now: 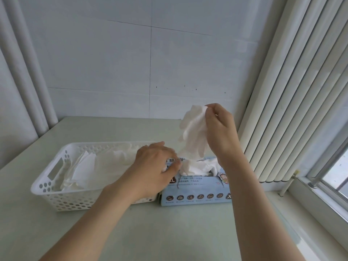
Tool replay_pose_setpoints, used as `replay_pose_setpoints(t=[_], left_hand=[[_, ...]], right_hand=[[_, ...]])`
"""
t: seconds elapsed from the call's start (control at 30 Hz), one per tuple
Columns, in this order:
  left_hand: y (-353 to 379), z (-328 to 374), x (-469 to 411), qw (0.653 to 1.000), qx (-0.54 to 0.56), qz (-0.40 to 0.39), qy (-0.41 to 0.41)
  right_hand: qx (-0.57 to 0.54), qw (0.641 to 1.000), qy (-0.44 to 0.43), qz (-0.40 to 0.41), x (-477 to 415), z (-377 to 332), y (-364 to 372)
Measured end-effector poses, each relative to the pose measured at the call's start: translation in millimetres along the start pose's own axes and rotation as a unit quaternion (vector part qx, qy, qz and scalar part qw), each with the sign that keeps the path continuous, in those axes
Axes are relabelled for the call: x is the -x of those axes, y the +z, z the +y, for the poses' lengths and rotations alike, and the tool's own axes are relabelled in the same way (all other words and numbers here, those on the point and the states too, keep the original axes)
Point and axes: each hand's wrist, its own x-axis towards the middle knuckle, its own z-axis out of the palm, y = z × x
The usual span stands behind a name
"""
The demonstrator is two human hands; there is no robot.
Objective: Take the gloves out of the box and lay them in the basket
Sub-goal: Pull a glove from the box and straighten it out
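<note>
Pale green tabletop (169, 232) was seen nearest, with both bare forearms reached over it. Light blue cardboard box (197, 189) with printed icons was stood centre right. It was set right against the white perforated plastic basket (45, 178) on its left.

Flat white gloves (84, 166) were laid inside the basket, spread along its length.

Left hand (156, 164) was laid palm-down on the box top at the left edge of the opening. Its fingers were loosely bent and pressed on the lid, and nothing was gripped.

Crumpled wad of white gloves (197, 166) was bunched out of the box opening, just beside the left thumb.

Above the box, one thin white disposable glove (194, 132) was held up by the right hand (220, 125). Its upper edge was pinched between thumb and fingertips in a narrow grip. The glove was hung down toward the wad; whether it was clear of the wad could not be told.

Behind, a grey-white panelled wall (131, 63) was noted. White ribbed vertical slats (301, 91) were seen at right, and a window frame (335, 176) at lower right.
</note>
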Motion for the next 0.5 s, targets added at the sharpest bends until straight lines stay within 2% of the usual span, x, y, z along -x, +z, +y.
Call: replay_pose_setpoints(t=[0.1,0.23,0.4,0.5], left_hand=[[-6.2,3.0,-0.9,0.987,0.141,0.070,-0.036],[-14.2,6.6,-2.9,0.936,0.336,0.096,-0.037],[-25.4,9.8,-3.9,0.881,0.419,0.195,-0.105],[-33.6,3.7,-4.8,0.850,0.445,0.242,-0.142]], right_hand=[[-0.123,0.989,0.080,-0.025,5.1,-4.9,5.7],[-0.234,0.954,0.178,-0.052,6.6,-1.6,18.5],[-0.358,0.887,0.280,-0.074,8.3,6.6,31.1],[-0.374,0.860,0.328,-0.117,11.0,11.1,33.0]])
